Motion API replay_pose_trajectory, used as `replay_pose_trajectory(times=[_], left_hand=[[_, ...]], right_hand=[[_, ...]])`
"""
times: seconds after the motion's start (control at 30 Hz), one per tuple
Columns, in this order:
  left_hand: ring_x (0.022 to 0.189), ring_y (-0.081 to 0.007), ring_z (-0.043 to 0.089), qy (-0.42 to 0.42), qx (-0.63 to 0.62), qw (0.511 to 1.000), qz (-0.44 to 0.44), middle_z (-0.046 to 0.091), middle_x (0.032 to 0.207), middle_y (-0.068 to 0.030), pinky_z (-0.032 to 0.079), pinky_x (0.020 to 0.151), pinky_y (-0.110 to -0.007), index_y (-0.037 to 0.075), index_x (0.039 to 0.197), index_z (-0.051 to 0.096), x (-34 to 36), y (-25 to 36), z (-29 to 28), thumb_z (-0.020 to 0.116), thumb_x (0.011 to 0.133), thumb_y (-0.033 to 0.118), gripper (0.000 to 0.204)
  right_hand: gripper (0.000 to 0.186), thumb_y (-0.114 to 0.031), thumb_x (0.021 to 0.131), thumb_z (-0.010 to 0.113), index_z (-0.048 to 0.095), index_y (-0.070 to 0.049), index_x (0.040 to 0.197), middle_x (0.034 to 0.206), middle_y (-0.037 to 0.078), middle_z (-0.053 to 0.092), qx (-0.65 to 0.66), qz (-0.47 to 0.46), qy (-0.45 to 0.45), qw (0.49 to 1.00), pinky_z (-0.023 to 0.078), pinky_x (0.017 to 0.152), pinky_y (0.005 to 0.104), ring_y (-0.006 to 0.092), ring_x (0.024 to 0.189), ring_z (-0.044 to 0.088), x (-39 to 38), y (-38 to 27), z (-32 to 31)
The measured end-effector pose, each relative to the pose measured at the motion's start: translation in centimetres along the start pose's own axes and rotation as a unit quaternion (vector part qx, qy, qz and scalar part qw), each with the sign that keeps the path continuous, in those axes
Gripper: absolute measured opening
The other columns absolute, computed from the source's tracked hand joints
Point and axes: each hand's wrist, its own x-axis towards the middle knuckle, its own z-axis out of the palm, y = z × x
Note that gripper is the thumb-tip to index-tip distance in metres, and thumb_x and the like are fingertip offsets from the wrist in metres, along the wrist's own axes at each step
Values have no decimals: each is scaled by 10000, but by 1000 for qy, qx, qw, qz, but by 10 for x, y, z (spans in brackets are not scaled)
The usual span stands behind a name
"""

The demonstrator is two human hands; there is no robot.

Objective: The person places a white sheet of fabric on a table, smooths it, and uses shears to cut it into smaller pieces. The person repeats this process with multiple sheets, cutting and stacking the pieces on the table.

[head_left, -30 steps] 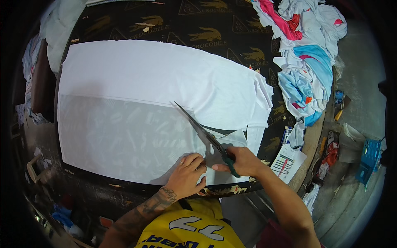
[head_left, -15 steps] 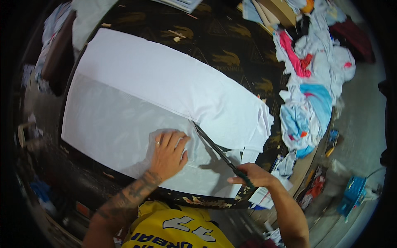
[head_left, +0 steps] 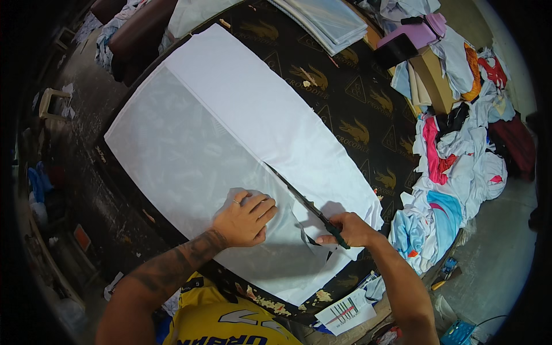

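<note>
Well, heaped cloths (head_left: pixel 460 172) edge a black table (head_left: pixel 368 86), right fingers (head_left: pixel 344 222) gripping scissors (head_left: pixel 312 207), left fingers (head_left: pixel 259 211) resting loosely on pale fabric (head_left: pixel 190 144).

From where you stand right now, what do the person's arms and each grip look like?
The left forearm is sleeveless, with dark tattoos; the right forearm is sleeveless too, showing none. The left grip is ungloved, with a ring on one finger. The right grip is ungloved, without visible rings.

the right hand (head_left: pixel 355 231) grips scissors (head_left: pixel 312 209), their tip at the line between grey fabric (head_left: pixel 172 138) and white fabric (head_left: pixel 270 109). the left hand (head_left: pixel 246 218) rests palm down on the grey fabric
</note>
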Motion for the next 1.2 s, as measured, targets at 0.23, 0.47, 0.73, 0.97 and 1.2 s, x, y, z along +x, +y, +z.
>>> replay_pose_trajectory(times=[0.23,0.47,0.73,0.97,1.2], left_hand=[[1306,-238,564,5,-31,1000,-5,631,1376,-57,408,1096,-493,99,1303,684,-3,-2,1,755,796,337,565],[1311,-239,551,0,-76,997,-8,619,1370,-60,402,1086,-469,89,1346,644,-2,-7,-4,780,768,338,644],[1329,-242,530,11,-89,996,5,594,1382,-70,394,1087,-463,69,1323,650,-5,-11,-3,787,771,350,634],[1327,-267,536,15,-95,995,10,594,1393,-97,401,1088,-502,63,1343,648,-8,-13,2,751,818,338,601],[1307,-272,554,35,-122,992,5,598,1393,-124,443,1049,-513,54,1325,648,-10,-16,7,713,846,302,544]], right_hand=[[748,-755,753,854,663,-32,760,655,57,567,-24,-21,26,999,445,631,396,212,659,545,31,-40,-6],[664,-664,762,914,668,-48,787,688,19,580,27,4,17,999,424,624,354,162,666,526,52,-86,-20],[680,-695,845,836,661,-40,898,711,36,580,33,15,-1,999,438,667,352,162,712,532,29,-95,-21],[689,-701,809,859,659,-42,809,731,36,611,12,31,0,999,456,683,349,157,730,554,66,-127,-32],[617,-614,756,944,662,-64,755,626,-19,532,28,19,42,999,405,583,335,125,617,503,91,-164,-38]])
